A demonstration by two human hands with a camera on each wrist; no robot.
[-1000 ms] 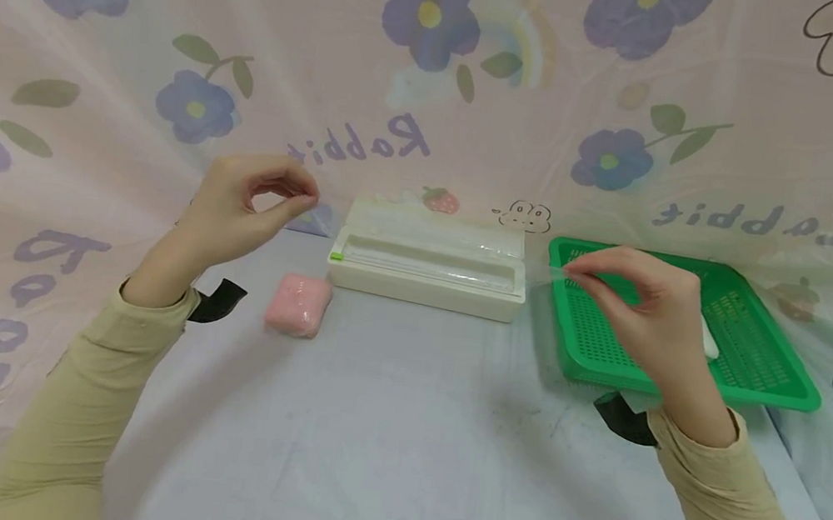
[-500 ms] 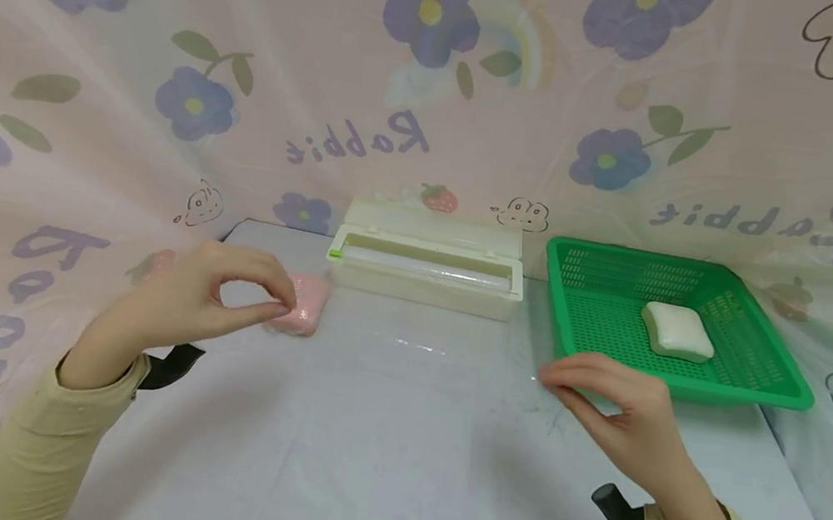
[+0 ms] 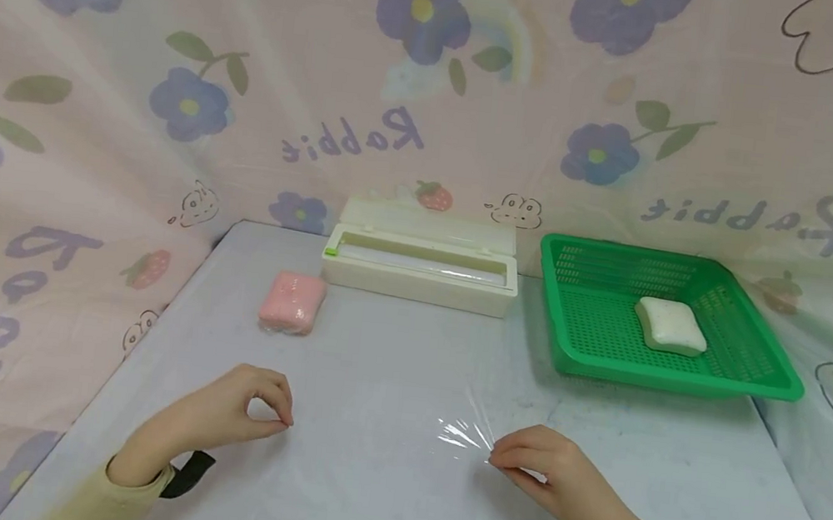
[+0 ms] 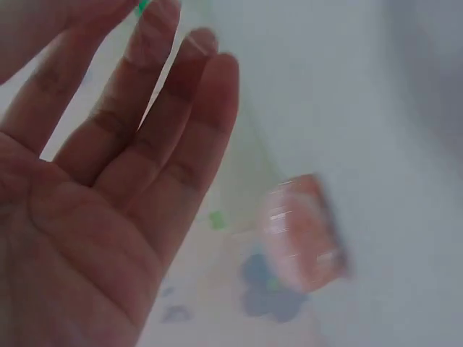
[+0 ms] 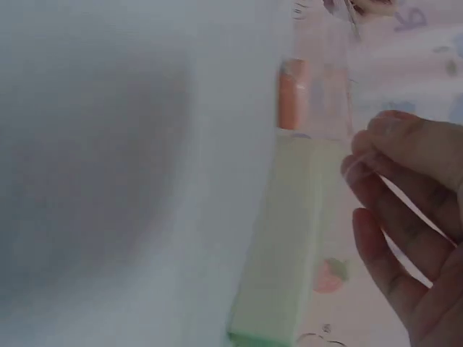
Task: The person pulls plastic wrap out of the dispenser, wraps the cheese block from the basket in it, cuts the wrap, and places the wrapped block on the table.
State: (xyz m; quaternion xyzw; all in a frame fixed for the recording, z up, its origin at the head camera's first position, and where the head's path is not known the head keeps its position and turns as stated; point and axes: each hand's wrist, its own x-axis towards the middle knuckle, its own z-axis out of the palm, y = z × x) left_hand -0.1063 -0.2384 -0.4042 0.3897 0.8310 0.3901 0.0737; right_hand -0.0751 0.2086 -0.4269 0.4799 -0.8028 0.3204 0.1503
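Between my hands stretches a sheet of clear cling film (image 3: pixel 462 433), hard to see except for bright creases near the right. My left hand (image 3: pixel 240 410) pinches one end of it between thumb and fingertips, low over the table. The opposite corner is pinched by my right hand (image 3: pixel 554 478). Farther back on the left lies a pink soap-like block (image 3: pixel 293 302) in clear wrap. Behind the film stands a white cling film dispenser box (image 3: pixel 417 284), its lid raised and the film roll (image 3: pixel 424 264) showing inside.
At the back right a green plastic basket (image 3: pixel 552 340) holds a white soap-like block (image 3: pixel 671 326). A patterned curtain (image 3: pixel 472 148) hangs behind the white-covered table (image 3: pixel 378 348).
Both hands have come down and toward me, carrying the film from above the dispenser to low over the table's front. The pink block, dispenser and basket have stayed put.
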